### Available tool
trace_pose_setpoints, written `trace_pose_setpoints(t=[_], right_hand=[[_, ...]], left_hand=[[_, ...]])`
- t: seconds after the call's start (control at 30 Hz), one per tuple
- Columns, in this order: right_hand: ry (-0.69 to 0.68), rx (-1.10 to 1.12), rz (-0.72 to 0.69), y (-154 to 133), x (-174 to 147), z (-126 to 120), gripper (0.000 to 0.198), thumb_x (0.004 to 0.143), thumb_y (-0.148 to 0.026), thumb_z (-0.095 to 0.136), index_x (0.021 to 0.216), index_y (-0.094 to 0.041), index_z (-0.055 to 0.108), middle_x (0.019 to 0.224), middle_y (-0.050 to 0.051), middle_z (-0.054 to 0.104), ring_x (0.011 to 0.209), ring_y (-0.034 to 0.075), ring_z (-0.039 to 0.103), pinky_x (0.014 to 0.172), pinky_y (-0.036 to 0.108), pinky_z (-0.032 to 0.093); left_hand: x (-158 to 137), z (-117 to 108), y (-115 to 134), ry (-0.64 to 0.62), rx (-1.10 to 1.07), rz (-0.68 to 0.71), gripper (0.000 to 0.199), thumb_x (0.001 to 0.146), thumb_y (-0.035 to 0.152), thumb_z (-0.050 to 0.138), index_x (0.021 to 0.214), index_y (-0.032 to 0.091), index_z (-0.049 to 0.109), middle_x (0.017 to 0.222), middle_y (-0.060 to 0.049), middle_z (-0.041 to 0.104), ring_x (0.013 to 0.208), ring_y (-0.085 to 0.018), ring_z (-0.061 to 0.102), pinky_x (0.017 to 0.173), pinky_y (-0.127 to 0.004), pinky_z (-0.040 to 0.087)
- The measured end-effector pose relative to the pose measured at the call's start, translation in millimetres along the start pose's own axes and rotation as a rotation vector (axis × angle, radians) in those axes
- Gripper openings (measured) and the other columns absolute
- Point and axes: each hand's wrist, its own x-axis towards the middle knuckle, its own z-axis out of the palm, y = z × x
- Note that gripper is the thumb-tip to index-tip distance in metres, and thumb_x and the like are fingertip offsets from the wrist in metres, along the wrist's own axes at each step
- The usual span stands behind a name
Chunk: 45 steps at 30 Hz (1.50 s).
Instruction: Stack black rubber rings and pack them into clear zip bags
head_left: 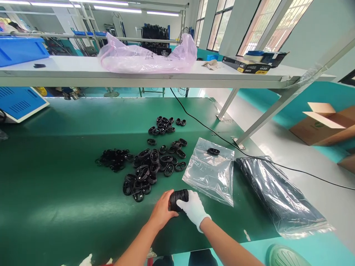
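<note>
The black coil bundle (178, 196) was at the lower centre of the frame. The bare left grip (162, 210) and gloved right grip (194, 210) were curled closed around its opposite ends. Judged light, flexible and prone to splaying, it warranted end holds.
</note>
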Motion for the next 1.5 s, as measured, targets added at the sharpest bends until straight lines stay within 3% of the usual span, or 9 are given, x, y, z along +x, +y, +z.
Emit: trace_pose_setpoints(t=[0.13,0.27,0.43,0.53,0.67,0.83,0.93,1.23,1.5], right_hand=[[0.074,-0.038,0.033,-5.8,-4.9,8.2,0.08,0.057,-0.049,0.06,0.125,-0.012,0.038,0.114,0.017,0.048,0.103,0.031,0.053,0.084,0.039,0.042],[0.102,-0.079,0.052,-6.5,-7.8,15.8,0.079,0.057,-0.049,0.06,0.123,-0.013,0.038,0.114,0.017,0.048,0.102,0.033,0.053,0.083,0.04,0.042],[0.069,-0.074,0.035,-5.6,-7.4,14.9,0.066,0.058,-0.049,0.06,0.112,-0.016,0.045,0.11,0.013,0.049,0.095,0.03,0.056,0.08,0.039,0.043],[0.084,-0.062,0.026,-7.4,-8.3,13.6,0.061,0.056,-0.046,0.062,0.108,-0.018,0.046,0.108,0.012,0.05,0.095,0.028,0.056,0.081,0.037,0.043],[0.114,-0.039,0.016,-10.0,-7.8,13.5,0.056,0.054,-0.04,0.064,0.103,-0.017,0.048,0.104,0.012,0.051,0.098,0.028,0.055,0.083,0.036,0.043],[0.135,-0.022,0.008,-10.4,-4.8,12.8,0.055,0.052,-0.04,0.065,0.1,-0.018,0.049,0.102,0.01,0.05,0.095,0.029,0.055,0.083,0.038,0.042],[0.136,-0.022,0.022,-9.7,-3.4,13.6,0.056,0.05,-0.039,0.065,0.099,-0.018,0.049,0.101,0.009,0.05,0.093,0.029,0.056,0.083,0.039,0.042],[0.158,-0.049,0.01,-9.6,-3.2,14.9,0.059,0.05,-0.044,0.066,0.1,-0.019,0.049,0.101,0.009,0.05,0.092,0.027,0.056,0.082,0.037,0.042],[0.114,-0.057,-0.009,-4.3,-5.6,12.4,0.061,0.056,-0.049,0.063,0.105,-0.017,0.049,0.105,0.01,0.05,0.095,0.027,0.056,0.082,0.036,0.043]], left_hand=[[-2.2,4.5,1.0,-0.01,0.026,0.005,0.081,0.056,0.016,0.067,0.13,0.023,0.035,0.135,-0.005,0.04,0.12,-0.023,0.041,0.101,-0.034,0.032],[-10.0,-14.6,7.2,-0.004,0.094,0.016,0.076,0.062,0.028,0.065,0.132,0.023,0.034,0.134,-0.005,0.041,0.11,-0.021,0.049,0.092,-0.029,0.039],[-1.8,-78.0,7.8,0.48,0.484,-0.29,0.031,0.086,0.03,0.036,0.113,0.023,0.05,0.106,-0.004,0.06,0.09,-0.018,0.057,0.075,-0.029,0.043],[5.7,-113.0,1.7,0.39,0.708,-0.353,0.022,0.084,0.027,0.039,0.098,0.022,0.056,0.095,-0.004,0.062,0.088,-0.02,0.057,0.073,-0.031,0.041],[-3.5,-132.6,-6.4,0.384,0.72,-0.202,0.023,0.084,0.024,0.034,0.09,0.024,0.056,0.09,-0.002,0.06,0.088,-0.019,0.053,0.075,-0.03,0.039],[-25.8,-98.7,-14.2,0.041,0.585,0.138,0.032,0.079,0.009,0.033,0.085,0.027,0.059,0.093,0.0,0.06,0.091,-0.016,0.051,0.083,-0.027,0.037],[-31.3,-67.9,-15.7,-0.091,0.608,0.125,0.04,0.075,0.003,0.031,0.085,0.028,0.061,0.096,0.0,0.06,0.093,-0.016,0.052,0.083,-0.027,0.038],[-23.8,-18.7,1.9,-0.036,0.65,-0.19,0.07,0.061,0.013,0.056,0.129,0.016,0.038,0.132,-0.012,0.039,0.118,-0.026,0.042,0.093,-0.035,0.037],[-22.4,-19.3,-6.4,0.022,0.222,-0.059,0.075,0.06,0.004,0.048,0.13,0.025,0.033,0.136,-0.003,0.036,0.118,-0.018,0.043,0.094,-0.027,0.036]])
